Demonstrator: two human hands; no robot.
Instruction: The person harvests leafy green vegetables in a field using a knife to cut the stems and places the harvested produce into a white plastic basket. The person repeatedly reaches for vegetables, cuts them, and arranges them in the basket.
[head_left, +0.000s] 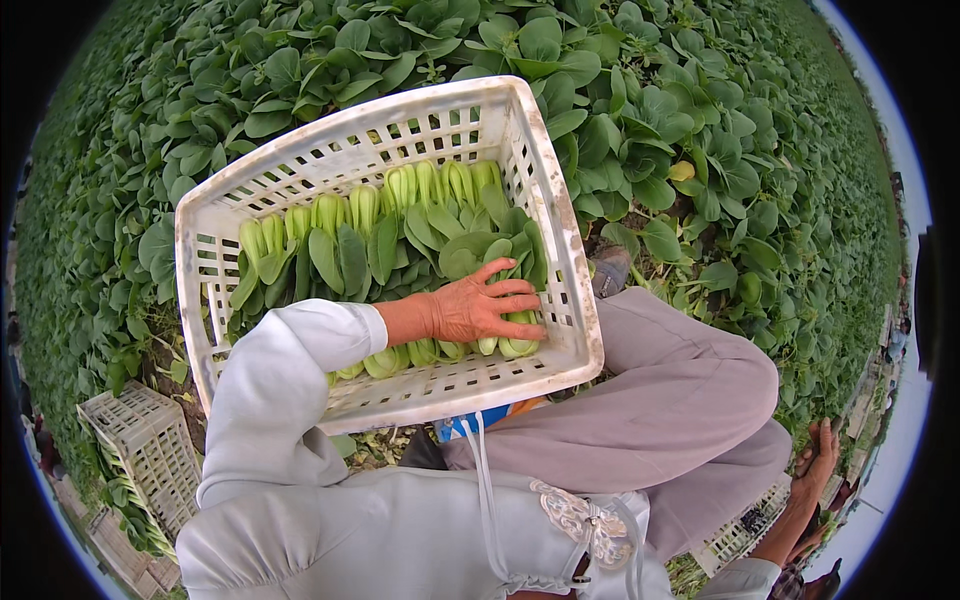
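Observation:
Before me is a white plastic crate with slotted walls, tilted in view and holding heads of bok choy. One row lies along the far side with pale stalks towards that wall; another row has its stalk ends towards the near wall. My left hand lies palm down, fingers spread, on the leaves and stalks at the crate's right end. Far out at the right rim, my right hand is raised beside my knee. Something dark shows at its palm, too unclear to name.
Growing bok choy plants surround the crate's far side and both flanks. A second slotted crate with greens beside it stands at lower left. Another crate lies behind my bent leg. People appear small at the right rim.

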